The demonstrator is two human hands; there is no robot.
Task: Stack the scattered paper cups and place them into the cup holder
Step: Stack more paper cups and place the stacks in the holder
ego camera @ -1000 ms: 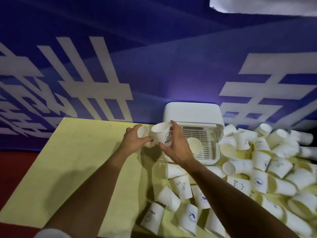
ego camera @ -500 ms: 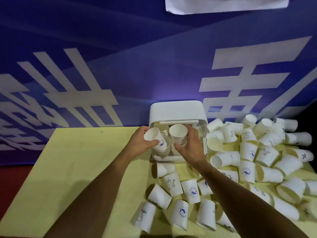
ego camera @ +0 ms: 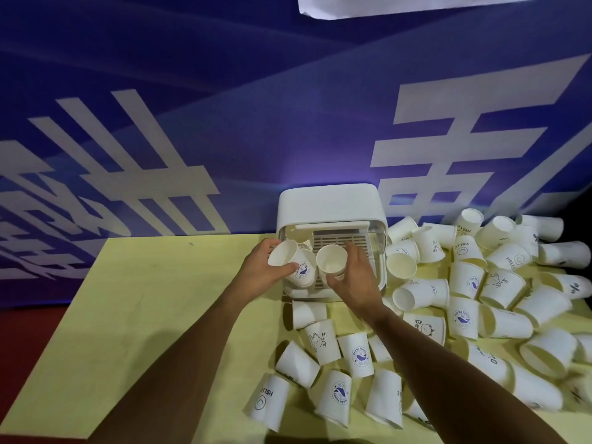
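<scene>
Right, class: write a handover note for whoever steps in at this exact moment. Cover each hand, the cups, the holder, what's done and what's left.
Left hand: grips the left cup, mouth toward the camera, over the left side of the holder.
Right hand: grips the right cup over the holder's grille.
Holder: at the back of the table, opening toward the person.
Done: what look like cup rims show inside, behind the left cup; count unclear.
Left: probably nest the two held cups and set them in, then stack the loose cups lying in front and to the right.
</scene>
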